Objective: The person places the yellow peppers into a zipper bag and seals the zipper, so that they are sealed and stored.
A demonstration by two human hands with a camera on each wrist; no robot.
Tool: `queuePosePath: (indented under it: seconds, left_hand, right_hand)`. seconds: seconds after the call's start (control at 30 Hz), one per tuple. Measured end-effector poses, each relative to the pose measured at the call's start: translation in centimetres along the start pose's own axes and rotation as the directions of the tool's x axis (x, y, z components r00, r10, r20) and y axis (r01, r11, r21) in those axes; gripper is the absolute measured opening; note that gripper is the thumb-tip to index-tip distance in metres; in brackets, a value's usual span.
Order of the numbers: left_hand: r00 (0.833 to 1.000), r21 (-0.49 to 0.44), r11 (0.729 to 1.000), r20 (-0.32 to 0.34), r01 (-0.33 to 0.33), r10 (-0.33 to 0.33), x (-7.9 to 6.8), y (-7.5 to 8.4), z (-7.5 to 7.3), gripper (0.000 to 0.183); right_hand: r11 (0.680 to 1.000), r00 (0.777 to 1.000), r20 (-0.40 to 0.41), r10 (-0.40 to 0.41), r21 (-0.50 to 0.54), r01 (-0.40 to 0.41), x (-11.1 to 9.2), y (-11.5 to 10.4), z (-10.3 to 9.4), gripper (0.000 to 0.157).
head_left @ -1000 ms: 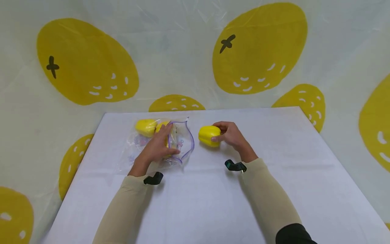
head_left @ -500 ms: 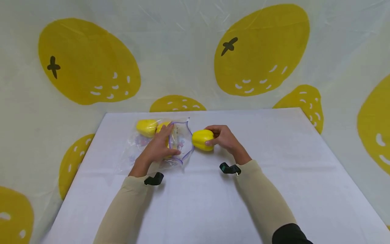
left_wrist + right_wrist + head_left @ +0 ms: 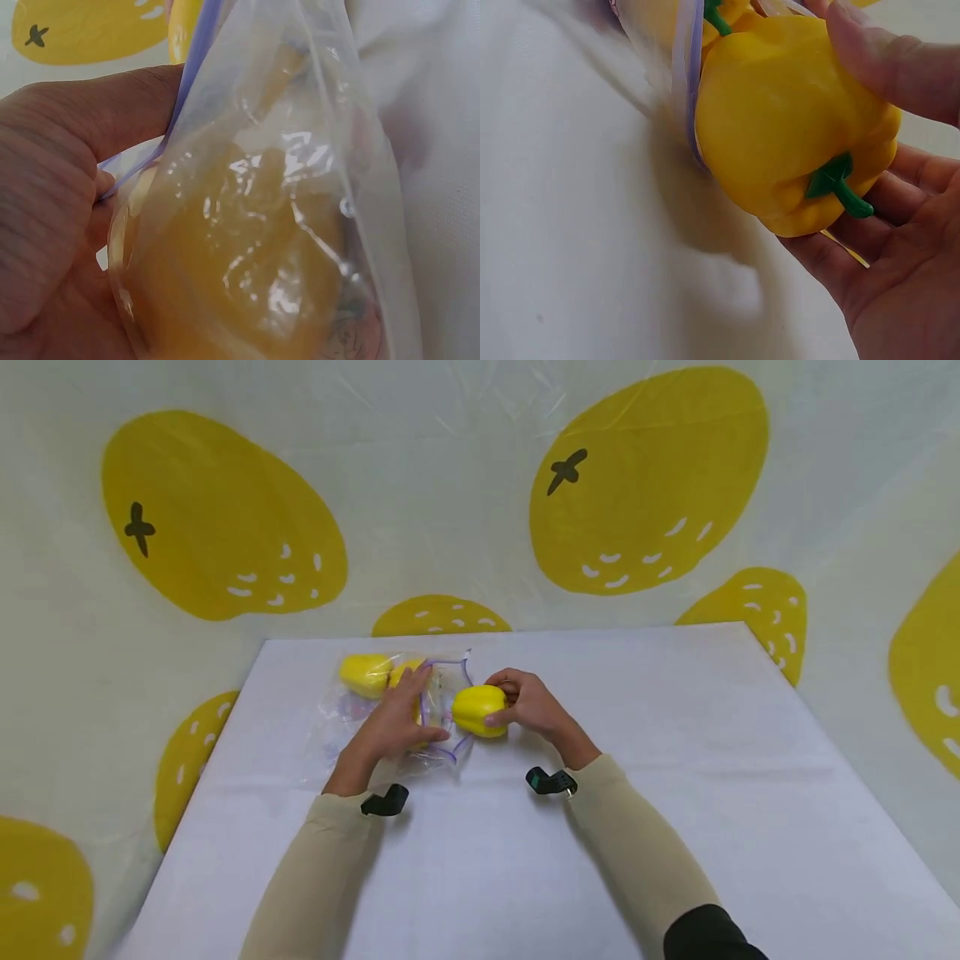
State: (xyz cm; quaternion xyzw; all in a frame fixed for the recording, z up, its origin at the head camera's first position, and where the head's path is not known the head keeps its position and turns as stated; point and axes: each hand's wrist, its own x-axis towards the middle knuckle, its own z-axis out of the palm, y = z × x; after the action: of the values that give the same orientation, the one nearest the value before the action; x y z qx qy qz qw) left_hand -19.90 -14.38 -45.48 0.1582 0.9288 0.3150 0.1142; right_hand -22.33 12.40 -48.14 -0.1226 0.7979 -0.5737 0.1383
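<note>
Yellow pepper (image 3: 477,711) sits in our right hand (image 3: 531,706), fingers curled round it, at three o'clock of the clear bag (image 3: 348,708) our left hand (image 3: 390,722) grips, fingers parted.

Before you lies a white-covered table (image 3: 472,877), a faint crease (image 3: 772,771) running across it at the right. Behind it you face a pale, glossy backdrop (image 3: 435,485) printed with big yellow fruits (image 3: 225,518) (the two largest each bear a dark cross-shaped mark (image 3: 139,529) and white dashes (image 3: 248,577)).
</note>
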Motion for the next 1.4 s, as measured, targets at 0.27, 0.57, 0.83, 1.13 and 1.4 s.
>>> queuePosePath:
  seconds: [0.27, 0.57, 0.83, 1.13, 1.4]
  left_hand:
    - [1.0, -0.003, 1.0, 0.001, -0.018, 0.018, 0.1, 0.0, 0.1, 0.116]
    - [0.999, 0.019, 0.999, 0.005, -0.046, 0.046, 0.4, 0.1, 0.2, 0.115]
    - [0.999, 0.04, 0.998, 0.001, -0.044, 0.044, 0.6, 0.1, 0.2, 0.116]
    - [0.996, 0.037, 0.996, -0.013, -0.084, 0.085, 0.5, 0.2, 0.0, 0.115]
    - [0.994, 0.051, 0.993, -0.027, -0.106, 0.107, 0.6, 0.0, -0.3, 0.114]
  right_hand:
    - [0.996, 0.997, -0.005, -0.071, -0.054, 0.071, 0.2, -0.1, 1.1, 0.056]
    - [0.996, 0.998, -0.059, -0.019, -0.085, 0.014, 0.0, -0.8, 2.2, 0.061]
    - [0.986, 0.995, -0.099, -0.01, -0.167, -0.007, 0.1, -0.9, 2.6, 0.059]
    - [0.971, 0.997, -0.078, -0.007, -0.239, -0.011, 0.6, -0.9, 3.0, 0.059]
    - [0.96, 0.998, -0.04, -0.046, -0.279, 0.033, 1.4, -0.9, 3.3, 0.06]
